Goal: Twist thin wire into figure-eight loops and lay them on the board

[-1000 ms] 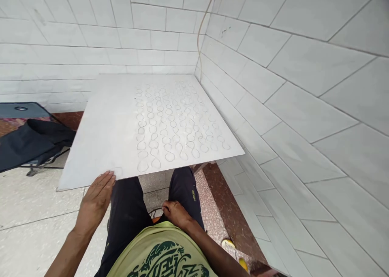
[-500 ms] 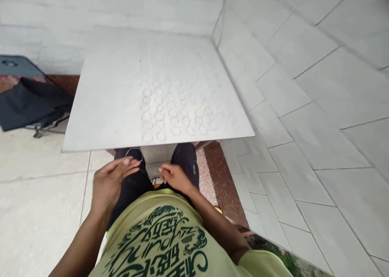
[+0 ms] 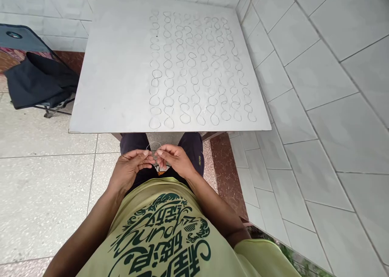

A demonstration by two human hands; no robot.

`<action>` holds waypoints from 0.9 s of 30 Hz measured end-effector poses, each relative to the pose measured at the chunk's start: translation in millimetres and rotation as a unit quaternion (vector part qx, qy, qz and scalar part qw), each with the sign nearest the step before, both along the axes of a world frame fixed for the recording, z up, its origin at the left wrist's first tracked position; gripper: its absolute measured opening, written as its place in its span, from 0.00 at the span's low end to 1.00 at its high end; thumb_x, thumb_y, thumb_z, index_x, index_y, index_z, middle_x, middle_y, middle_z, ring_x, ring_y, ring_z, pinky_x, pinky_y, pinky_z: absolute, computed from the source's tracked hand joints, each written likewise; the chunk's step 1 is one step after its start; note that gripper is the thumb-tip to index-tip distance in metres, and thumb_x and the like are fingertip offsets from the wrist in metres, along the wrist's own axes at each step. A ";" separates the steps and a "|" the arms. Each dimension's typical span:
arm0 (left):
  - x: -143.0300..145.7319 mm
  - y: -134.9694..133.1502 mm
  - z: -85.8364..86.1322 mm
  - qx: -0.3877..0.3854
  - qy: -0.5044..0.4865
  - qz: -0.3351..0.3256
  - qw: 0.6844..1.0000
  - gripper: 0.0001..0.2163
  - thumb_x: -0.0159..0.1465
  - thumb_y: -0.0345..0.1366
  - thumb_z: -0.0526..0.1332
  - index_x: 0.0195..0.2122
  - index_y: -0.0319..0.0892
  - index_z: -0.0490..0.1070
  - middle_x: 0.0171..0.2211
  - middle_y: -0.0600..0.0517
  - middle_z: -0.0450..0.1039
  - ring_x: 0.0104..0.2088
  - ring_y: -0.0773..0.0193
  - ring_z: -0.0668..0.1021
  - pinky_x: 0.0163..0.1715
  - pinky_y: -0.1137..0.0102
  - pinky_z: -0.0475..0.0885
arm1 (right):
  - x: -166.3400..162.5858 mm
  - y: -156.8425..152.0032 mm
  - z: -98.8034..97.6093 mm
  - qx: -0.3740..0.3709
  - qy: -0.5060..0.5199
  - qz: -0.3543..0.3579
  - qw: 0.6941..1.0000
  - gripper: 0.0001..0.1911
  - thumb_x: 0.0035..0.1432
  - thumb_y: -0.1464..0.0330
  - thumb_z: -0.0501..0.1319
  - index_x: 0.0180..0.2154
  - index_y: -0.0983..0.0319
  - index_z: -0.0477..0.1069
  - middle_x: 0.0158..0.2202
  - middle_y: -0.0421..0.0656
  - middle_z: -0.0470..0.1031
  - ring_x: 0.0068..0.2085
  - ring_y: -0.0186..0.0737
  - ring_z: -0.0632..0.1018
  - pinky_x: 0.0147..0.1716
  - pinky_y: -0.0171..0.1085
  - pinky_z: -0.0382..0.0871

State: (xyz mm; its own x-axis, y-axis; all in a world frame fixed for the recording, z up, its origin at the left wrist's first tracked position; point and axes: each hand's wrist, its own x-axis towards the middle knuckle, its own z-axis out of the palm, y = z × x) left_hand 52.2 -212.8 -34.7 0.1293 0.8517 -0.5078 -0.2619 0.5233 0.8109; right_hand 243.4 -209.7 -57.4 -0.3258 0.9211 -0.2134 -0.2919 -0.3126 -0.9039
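Note:
A thin wire loop (image 3: 156, 142) is held over my lap, just below the near edge of the white board (image 3: 112, 78). My left hand (image 3: 130, 165) pinches the loop's left side between thumb and fingers. On its right side, my right hand (image 3: 174, 159) closes thumb and forefinger on the same wire. Both hands are close together, their fingertips nearly meeting. Rows of thin wire figure-eight shapes (image 3: 192, 59) cover the middle and right part of the board; whether they are loose pieces or drawn lines is hard to tell.
A folding chair (image 3: 24, 38) with dark cloth (image 3: 39, 80) on it stands left of the board. Tiled walls (image 3: 304, 86) rise behind and on the right. My knees are under the board's near edge, above a speckled tile floor (image 3: 45, 188).
My right hand has come to the wire loop and now grips it along with my left hand. My left hand has shifted right. The head view has moved, showing more rows on the board.

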 end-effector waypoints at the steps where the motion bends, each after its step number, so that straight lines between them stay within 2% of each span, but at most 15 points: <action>1: -0.6 1.2 -1.2 -0.001 -0.004 -0.006 1.000 0.15 0.56 0.43 0.77 0.40 0.38 0.83 0.35 0.45 0.84 0.35 0.60 0.85 0.37 0.68 0.80 | -0.4 0.1 -0.6 -0.010 0.010 -0.006 1.000 0.19 0.62 0.52 0.67 0.38 0.63 0.76 0.26 0.38 0.76 0.24 0.31 0.74 0.23 0.31 0.68; 6: -0.9 4.5 -4.2 0.051 0.028 -0.020 0.998 0.21 0.58 0.44 0.75 0.49 0.40 0.81 0.35 0.48 0.83 0.34 0.60 0.84 0.37 0.67 0.79 | -2.4 1.4 -5.0 -0.037 0.025 -0.040 0.998 0.19 0.59 0.54 0.69 0.43 0.62 0.76 0.25 0.37 0.76 0.23 0.31 0.74 0.22 0.31 0.68; 9: -0.4 4.7 -3.5 0.092 0.082 -0.025 0.992 0.19 0.61 0.46 0.73 0.49 0.40 0.81 0.34 0.48 0.83 0.34 0.61 0.83 0.37 0.66 0.79 | -4.2 2.7 -8.9 -0.036 0.010 -0.067 0.997 0.19 0.59 0.55 0.69 0.44 0.62 0.75 0.23 0.36 0.76 0.21 0.31 0.73 0.20 0.31 0.66; 12: 0.1 4.4 -1.7 0.102 0.106 -0.044 0.988 0.19 0.62 0.48 0.71 0.48 0.40 0.81 0.33 0.48 0.82 0.33 0.60 0.83 0.38 0.65 0.79 | -5.5 3.7 -11.7 -0.026 -0.013 -0.088 0.996 0.19 0.59 0.56 0.68 0.45 0.62 0.75 0.23 0.35 0.75 0.21 0.30 0.72 0.20 0.30 0.64; 16: -0.7 4.9 0.5 0.101 0.101 -0.058 0.988 0.19 0.61 0.48 0.72 0.47 0.41 0.81 0.33 0.48 0.82 0.33 0.60 0.82 0.38 0.65 0.79 | -6.1 3.3 -9.9 -0.009 -0.041 -0.107 0.993 0.20 0.60 0.56 0.67 0.47 0.62 0.74 0.23 0.34 0.75 0.21 0.30 0.71 0.21 0.30 0.64; 20: -3.4 7.0 -0.6 0.081 0.021 -0.067 0.994 0.17 0.63 0.46 0.71 0.46 0.40 0.82 0.33 0.47 0.81 0.33 0.61 0.81 0.38 0.65 0.78 | -7.6 2.8 -5.1 0.003 -0.045 -0.115 0.992 0.18 0.60 0.57 0.67 0.47 0.61 0.73 0.23 0.34 0.75 0.21 0.30 0.71 0.21 0.30 0.64; 23: -3.2 7.5 -5.2 0.072 -0.036 -0.068 0.994 0.17 0.65 0.47 0.68 0.48 0.39 0.82 0.37 0.44 0.82 0.36 0.59 0.82 0.41 0.64 0.78 | -10.2 3.4 -3.5 0.001 -0.024 -0.133 0.991 0.17 0.60 0.57 0.67 0.45 0.61 0.73 0.23 0.34 0.75 0.20 0.30 0.71 0.20 0.31 0.64; 27: 2.8 6.4 -12.7 0.116 0.013 -0.064 0.991 0.20 0.63 0.45 0.71 0.54 0.43 0.79 0.48 0.43 0.81 0.43 0.58 0.81 0.42 0.64 0.78 | -12.4 3.4 -5.7 -0.064 0.048 -0.116 0.990 0.18 0.56 0.58 0.71 0.43 0.62 0.74 0.22 0.34 0.74 0.20 0.30 0.71 0.18 0.30 0.62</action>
